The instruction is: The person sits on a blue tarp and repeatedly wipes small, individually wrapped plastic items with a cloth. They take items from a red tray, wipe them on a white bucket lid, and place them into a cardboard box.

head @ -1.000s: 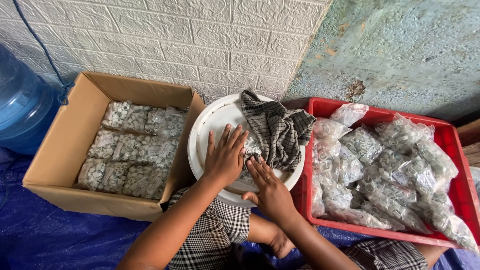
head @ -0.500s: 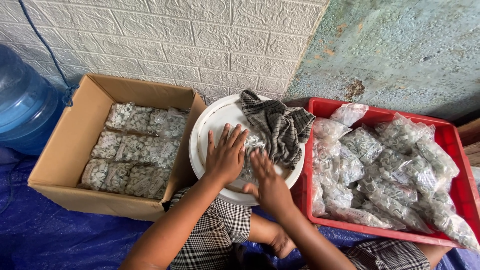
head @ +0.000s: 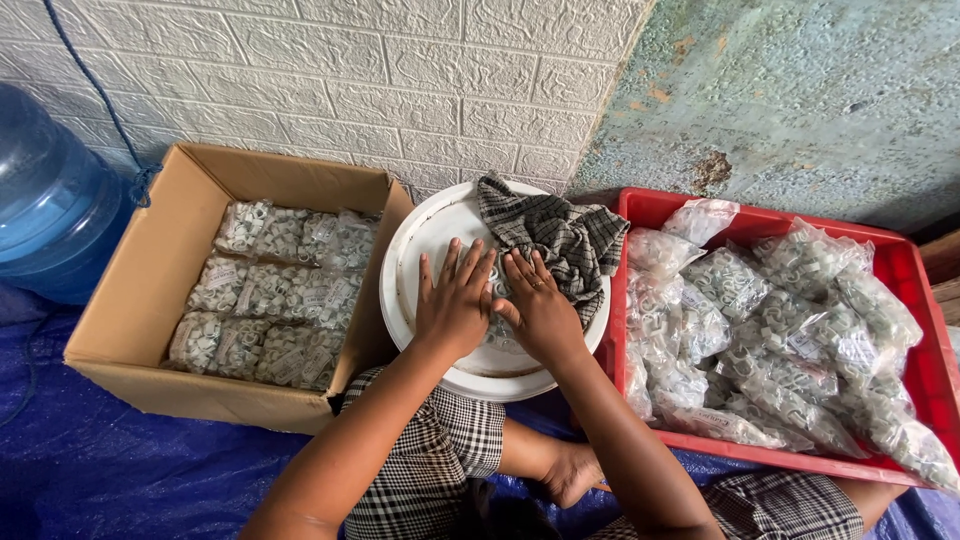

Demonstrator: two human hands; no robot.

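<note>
My left hand (head: 455, 300) and my right hand (head: 538, 306) lie side by side, palms down and fingers spread, pressing on a clear plastic bag of small white parts (head: 496, 312) on a round white lid (head: 420, 260). The bag is mostly hidden under both hands. A dark checked cloth (head: 555, 235) lies crumpled on the far right part of the lid, touching my right fingertips.
A cardboard box (head: 150, 300) on the left holds rows of similar filled bags. A red plastic crate (head: 925, 330) on the right is heaped with several more bags. A blue water jug (head: 45, 200) stands at far left. A blue tarp (head: 100, 470) covers the floor.
My right hand has moved up from the lid's near edge to lie next to my left hand over the bag. The view has shifted slightly.
</note>
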